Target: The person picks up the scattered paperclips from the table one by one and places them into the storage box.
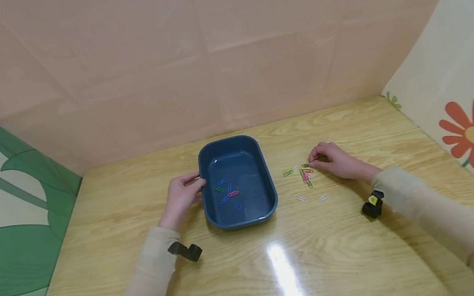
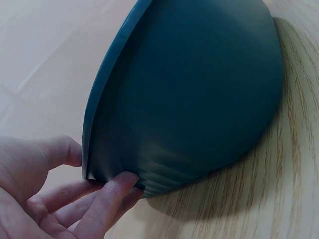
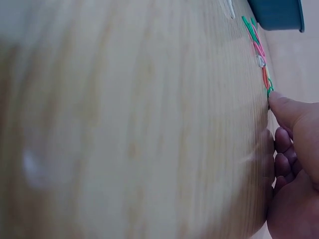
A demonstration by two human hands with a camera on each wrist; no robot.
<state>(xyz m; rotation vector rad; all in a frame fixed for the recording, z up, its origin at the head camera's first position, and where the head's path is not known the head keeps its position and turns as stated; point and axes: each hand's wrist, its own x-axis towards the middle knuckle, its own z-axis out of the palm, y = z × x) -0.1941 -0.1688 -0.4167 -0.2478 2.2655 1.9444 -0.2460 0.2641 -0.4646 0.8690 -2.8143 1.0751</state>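
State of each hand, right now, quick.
Left hand: closed, holding the blue tray by its side edge.
Right hand: at a green paper clip; whether it grips cannot be told.

Near the far edge of a wood-grained table, a person's left hand grips the left rim of a dark blue, round-cornered rectangular tray, in which four blue, one green and one pink wire paper clips lie scattered toward the left wall. Between the tray and the table's right edge, the right hand pinches a dark green paper clip beside a loose cluster of coloured paper clips, while two white paper clips lie apart, closer to the near edge.
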